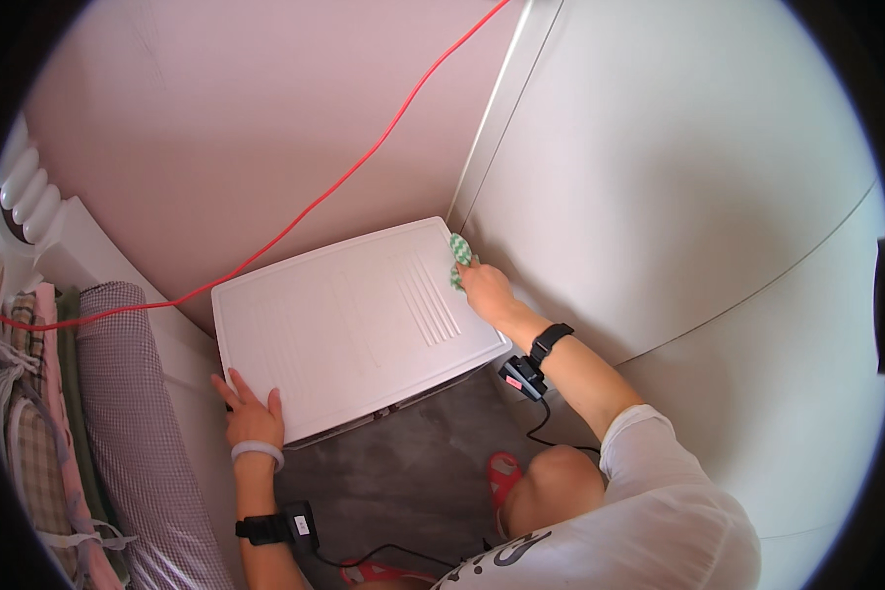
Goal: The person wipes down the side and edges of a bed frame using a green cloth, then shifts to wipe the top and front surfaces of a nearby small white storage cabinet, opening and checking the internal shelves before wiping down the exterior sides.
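Observation:
A white plastic storage cabinet (339, 324) stands before me, its flat top bearing raised ribs near the right end. On the left edge of that top, near the front corner, rests my left hand (254, 417) with the fingers apart. My right hand (490, 291) is at the right edge, toward the back, and grips a green and white zigzag-patterned cloth (460, 249). Part of the cloth is hidden under the fingers. The cabinet's front is mostly out of sight below the top's edge.
A red cable (369, 155) runs across the view in front of the pink wall (192, 133). White panels (656, 184) rise close on the right. On the left are a white bed frame (110, 251) and folded bedding (129, 383). Black cords (383, 549) trail from both wrist devices.

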A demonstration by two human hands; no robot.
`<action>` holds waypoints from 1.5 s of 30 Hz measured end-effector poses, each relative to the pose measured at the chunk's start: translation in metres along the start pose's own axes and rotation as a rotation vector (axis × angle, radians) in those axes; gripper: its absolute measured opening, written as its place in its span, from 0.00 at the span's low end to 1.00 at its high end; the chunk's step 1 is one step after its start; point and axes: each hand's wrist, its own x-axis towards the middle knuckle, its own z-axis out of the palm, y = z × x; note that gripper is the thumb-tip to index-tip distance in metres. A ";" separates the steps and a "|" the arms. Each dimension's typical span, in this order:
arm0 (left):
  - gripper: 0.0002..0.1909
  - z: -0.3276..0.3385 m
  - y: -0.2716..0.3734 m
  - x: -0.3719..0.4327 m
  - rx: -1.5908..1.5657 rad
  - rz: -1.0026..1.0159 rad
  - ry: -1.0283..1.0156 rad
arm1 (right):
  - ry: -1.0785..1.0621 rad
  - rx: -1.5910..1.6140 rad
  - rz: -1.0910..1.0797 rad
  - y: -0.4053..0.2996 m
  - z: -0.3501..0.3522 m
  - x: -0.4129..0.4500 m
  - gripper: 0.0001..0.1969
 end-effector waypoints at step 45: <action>0.38 -0.134 -0.180 -0.135 0.042 -0.124 0.062 | -0.389 -1.335 -0.234 -0.117 -0.206 -0.060 0.39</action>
